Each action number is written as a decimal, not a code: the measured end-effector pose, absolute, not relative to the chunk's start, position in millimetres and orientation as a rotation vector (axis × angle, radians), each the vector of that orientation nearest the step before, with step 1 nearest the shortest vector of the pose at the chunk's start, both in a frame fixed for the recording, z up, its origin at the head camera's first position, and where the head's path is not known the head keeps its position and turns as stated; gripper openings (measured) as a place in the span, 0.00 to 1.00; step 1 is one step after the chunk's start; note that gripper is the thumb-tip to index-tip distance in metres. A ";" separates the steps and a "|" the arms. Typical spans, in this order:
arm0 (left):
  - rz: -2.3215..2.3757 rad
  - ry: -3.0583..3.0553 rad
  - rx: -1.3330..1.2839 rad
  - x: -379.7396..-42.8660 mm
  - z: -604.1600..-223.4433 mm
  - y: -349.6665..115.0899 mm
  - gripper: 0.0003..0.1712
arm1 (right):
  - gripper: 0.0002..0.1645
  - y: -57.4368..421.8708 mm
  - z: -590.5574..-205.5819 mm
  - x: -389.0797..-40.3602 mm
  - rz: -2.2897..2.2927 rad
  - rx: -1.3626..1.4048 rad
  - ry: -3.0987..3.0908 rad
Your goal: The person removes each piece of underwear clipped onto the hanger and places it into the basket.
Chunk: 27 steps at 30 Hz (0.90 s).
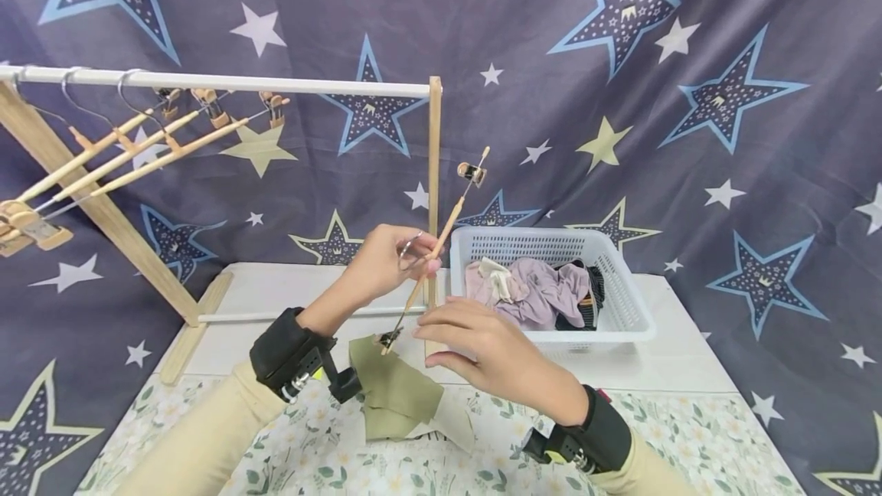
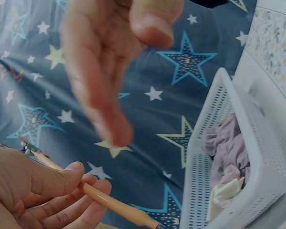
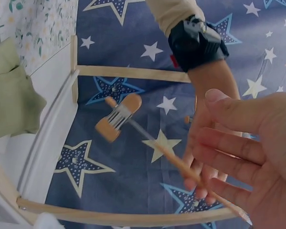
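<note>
In the head view my left hand [image 1: 386, 259] grips a wooden clip hanger [image 1: 449, 230] near its middle, beside the metal hook. The hanger slants, one clip [image 1: 472, 173] up at the right and the other low over a folded olive-green cloth [image 1: 400, 389] on the table. My right hand [image 1: 489, 343] is held just right of the lower half, fingers loosely bent and holding nothing. The left wrist view shows thumb and fingers round the wooden bar [image 2: 117, 205]. In the right wrist view, a clip [image 3: 118, 117] stands out from the bar, near my relaxed right fingers.
A white rail [image 1: 289, 84] on a wooden stand carries several clip hangers [image 1: 138, 151] at the left. Behind my right hand sits a white perforated basket [image 1: 620, 289] with crumpled mauve clothes [image 1: 551, 289]. A star-patterned curtain [image 1: 537, 44] hangs behind the table.
</note>
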<state>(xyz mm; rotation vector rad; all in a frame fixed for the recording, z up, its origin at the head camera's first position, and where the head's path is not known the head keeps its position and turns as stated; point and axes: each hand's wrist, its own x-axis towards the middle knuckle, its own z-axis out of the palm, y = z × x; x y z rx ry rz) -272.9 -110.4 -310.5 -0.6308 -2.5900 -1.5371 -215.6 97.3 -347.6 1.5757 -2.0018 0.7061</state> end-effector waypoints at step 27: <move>-1.808 -2.467 -0.356 -257.3 -317.9 -146.2 0.17 | 0.54 76.3 -424.2 -221.7 0.324 1.653 -2.951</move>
